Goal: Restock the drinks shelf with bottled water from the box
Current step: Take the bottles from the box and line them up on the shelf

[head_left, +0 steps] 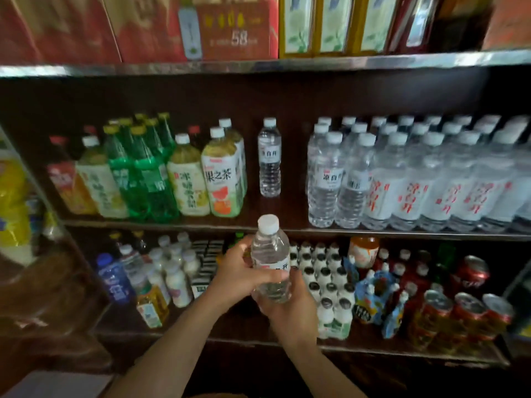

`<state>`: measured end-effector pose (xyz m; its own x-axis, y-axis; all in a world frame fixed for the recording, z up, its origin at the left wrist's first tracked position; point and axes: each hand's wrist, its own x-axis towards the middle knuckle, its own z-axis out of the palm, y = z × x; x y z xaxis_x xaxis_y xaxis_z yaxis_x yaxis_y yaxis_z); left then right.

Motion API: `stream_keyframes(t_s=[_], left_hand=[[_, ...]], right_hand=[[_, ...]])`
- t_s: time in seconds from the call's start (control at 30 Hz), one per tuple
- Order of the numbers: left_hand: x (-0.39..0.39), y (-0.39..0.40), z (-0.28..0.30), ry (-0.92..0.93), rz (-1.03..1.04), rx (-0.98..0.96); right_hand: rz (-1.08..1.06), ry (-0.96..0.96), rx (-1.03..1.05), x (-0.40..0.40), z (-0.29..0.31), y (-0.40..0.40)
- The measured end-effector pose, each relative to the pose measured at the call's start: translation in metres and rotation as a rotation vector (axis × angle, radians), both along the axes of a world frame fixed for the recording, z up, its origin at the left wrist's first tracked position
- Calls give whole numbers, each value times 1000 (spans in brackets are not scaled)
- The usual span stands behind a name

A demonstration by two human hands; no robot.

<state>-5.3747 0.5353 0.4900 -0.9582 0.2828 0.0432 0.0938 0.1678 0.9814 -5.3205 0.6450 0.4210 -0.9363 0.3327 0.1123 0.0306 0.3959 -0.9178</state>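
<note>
A clear water bottle (270,254) with a white cap is held upright in front of the shelves, below the middle shelf's edge. My left hand (241,274) grips its side, fingers wrapped across the label. My right hand (290,308) cups its base from below and the right. On the middle shelf (287,214) one water bottle (269,159) stands alone at the back of a gap. To its right stands a block of several water bottles (402,179). The box is not in view.
Tea and green soda bottles (161,170) fill the middle shelf's left part. The lower shelf (258,340) holds small milk bottles, juice and red cans (465,308). Cartons (230,27) sit on the top shelf. A grey surface (57,383) shows at bottom left.
</note>
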Motion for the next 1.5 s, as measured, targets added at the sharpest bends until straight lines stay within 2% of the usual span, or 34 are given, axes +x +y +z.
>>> stream_keyframes(t_s=[0.17,0.33,0.5,0.67,0.83,1.0,1.2,1.37,1.5], left_hand=[[-29,14,45,62,26,-7],[-72,31,62,59,88,13],[-108,55,71,127,108,13],[-144,69,71,163,91,-22],[-173,74,73,177,40,-59],[-203,83,76,160,21,-47],[-224,104,68,249,115,-52],[-231,122,65,402,236,-152],[-240,133,66,471,235,-301]], right_hand=[[-21,102,1,-36,43,13],[-87,153,43,-80,60,28],[-171,166,-8,-124,67,39],[-285,110,88,-156,67,42],[-281,208,152,-156,59,32],[-124,150,118,-168,44,22],[-142,133,9,-209,53,25],[-171,108,-52,-234,60,37],[-132,-9,18,-244,62,40]])
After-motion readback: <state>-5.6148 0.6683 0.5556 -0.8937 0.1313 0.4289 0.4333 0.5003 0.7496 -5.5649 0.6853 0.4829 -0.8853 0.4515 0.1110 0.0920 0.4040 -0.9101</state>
